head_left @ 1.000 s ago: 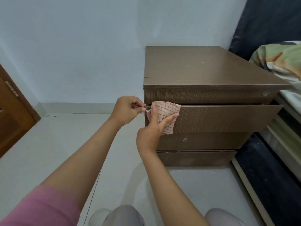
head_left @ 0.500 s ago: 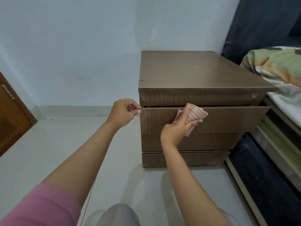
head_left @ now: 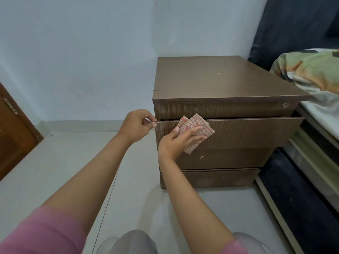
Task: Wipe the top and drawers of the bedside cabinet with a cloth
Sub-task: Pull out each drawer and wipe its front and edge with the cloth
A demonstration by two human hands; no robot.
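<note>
Your left hand (head_left: pixel 136 125) pinches the drawer's (head_left: pixel 238 132) corner edge while your right hand (head_left: pixel 180 142) presses the soft, light cloth (head_left: pixel 197 129) flat; it probably bunches, so keep fingers spread.

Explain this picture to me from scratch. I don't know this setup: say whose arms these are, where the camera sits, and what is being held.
There is no machine here. The camera is worn on a person's head and looks forward and down, so the two bare arms are the wearer's own. In front stands a brown wood-grain bedside cabinet with drawers. The left hand pinches the left end of the pulled-out second drawer front. The right hand presses a folded cream cloth with red checks flat against that drawer front; its grip is straight fingers on the cloth. Nothing lies on the cabinet top. A bed with a patterned green and orange blanket is at the right.
</note>
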